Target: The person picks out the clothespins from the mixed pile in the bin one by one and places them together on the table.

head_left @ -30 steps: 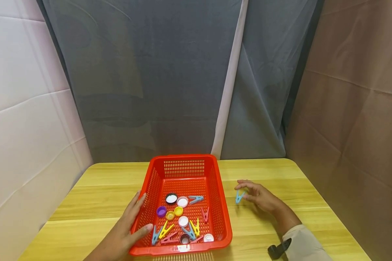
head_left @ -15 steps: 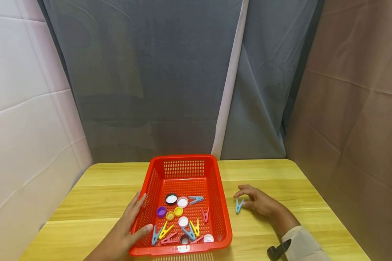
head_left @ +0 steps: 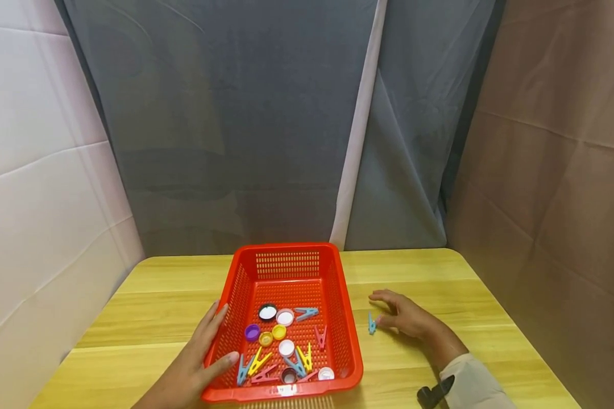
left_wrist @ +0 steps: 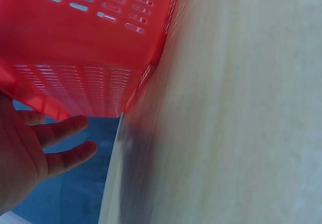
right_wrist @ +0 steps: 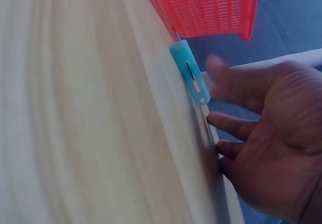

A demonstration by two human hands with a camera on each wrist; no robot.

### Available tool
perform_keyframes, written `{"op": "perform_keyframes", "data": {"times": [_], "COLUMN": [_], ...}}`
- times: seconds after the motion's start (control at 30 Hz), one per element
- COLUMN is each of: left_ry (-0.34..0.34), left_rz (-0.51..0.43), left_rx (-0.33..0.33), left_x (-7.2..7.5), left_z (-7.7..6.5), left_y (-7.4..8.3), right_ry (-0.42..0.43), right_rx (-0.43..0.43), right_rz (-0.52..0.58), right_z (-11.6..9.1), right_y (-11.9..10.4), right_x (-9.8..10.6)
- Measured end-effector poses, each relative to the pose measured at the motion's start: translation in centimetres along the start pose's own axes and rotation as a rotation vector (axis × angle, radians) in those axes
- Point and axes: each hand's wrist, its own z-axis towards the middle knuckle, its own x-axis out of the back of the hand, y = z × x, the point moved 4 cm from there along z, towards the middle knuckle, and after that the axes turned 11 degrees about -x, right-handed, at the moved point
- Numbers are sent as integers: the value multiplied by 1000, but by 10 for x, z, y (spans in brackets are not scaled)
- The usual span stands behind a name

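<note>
My left hand (head_left: 199, 358) rests at the near left side of a red basket (head_left: 349, 318), its thumb over the rim. In the left wrist view, its fingers (left_wrist: 63, 133) stretch out loosely beside the basket's outer wall. A light blue clothespin (head_left: 372, 323) stands on edge on the table, just right of the basket. Beside it, my right hand (head_left: 409, 318) has its thumb and index finger apart. The right wrist view shows the blue clothespin (right_wrist: 190, 73) outside that hand's grip, with the thumb blurred close by.
Inside the basket lie several blue, yellow and pink clothespins (head_left: 306, 358) and several bottle caps (head_left: 286, 347). The basket stands mid-front on a wooden table (head_left: 419, 272). Grey curtains (head_left: 266, 142) hang behind the table, with cloth panels on both sides.
The blue clothespin has come down to the table and turned narrow side on. My right hand has lowered with it and released it. The left hand and basket stay put.
</note>
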Motion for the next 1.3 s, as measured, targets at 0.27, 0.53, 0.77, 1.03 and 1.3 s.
{"op": "perform_keyframes", "data": {"times": [0.27,0.53,0.77,1.03,1.3], "left_ry": [-15,-18,-8,-3,2], "left_rz": [-36,-36,-16,-18,-12], "left_rx": [38,44,17,21,16], "left_x": [0,0,0,0,0], "left_z": [0,0,0,0,0], "left_y": [-1,0,1,0,0], "right_ry": [128,151,150,171,198], "right_rx": [-157,-173,-146,-118,-120], "right_rz": [-31,-140,-197,-239,-264], "right_z": [-3,-8,-9,-8,-8], "right_y": [-10,-23,-24,-25,-25], "right_x": [-4,-10,-9,-10,-11]}}
